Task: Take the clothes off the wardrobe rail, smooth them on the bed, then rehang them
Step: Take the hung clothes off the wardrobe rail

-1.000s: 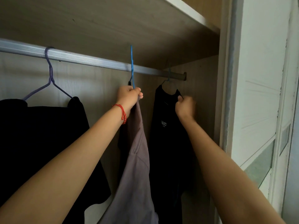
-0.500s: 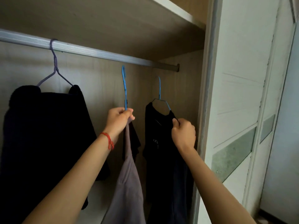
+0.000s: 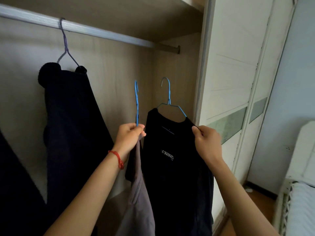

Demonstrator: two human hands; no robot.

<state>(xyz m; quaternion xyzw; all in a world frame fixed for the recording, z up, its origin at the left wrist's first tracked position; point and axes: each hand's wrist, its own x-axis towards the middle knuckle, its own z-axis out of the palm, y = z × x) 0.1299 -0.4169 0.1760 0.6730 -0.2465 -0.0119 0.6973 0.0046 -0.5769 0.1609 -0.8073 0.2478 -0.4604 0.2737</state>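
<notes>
Both held hangers are well below the wardrobe rail [image 3: 102, 32]. My left hand [image 3: 129, 135] grips the neck of a blue hanger [image 3: 136, 103] from which a grey-mauve garment [image 3: 138, 198] hangs down. To its right, my right hand [image 3: 206, 142] pinches the shoulder of a black T-shirt [image 3: 172, 176] with white lettering, which sits on a second blue hanger [image 3: 167, 97]. On the rail at the left remains a purple hanger [image 3: 65, 48] carrying a dark navy fluffy garment [image 3: 73, 126].
A wooden shelf [image 3: 153, 16] roofs the wardrobe just above the rail. White sliding doors [image 3: 238, 82] stand to the right. The white bed [image 3: 303, 193] with its headboard shows at the far right edge, over a strip of wooden floor. Another dark garment [image 3: 15, 184] fills the lower left.
Both blue hangers have come off the rail and dropped lower with my hands. The black T-shirt has turned to show its front lettering. The view has swung right, revealing the bed.
</notes>
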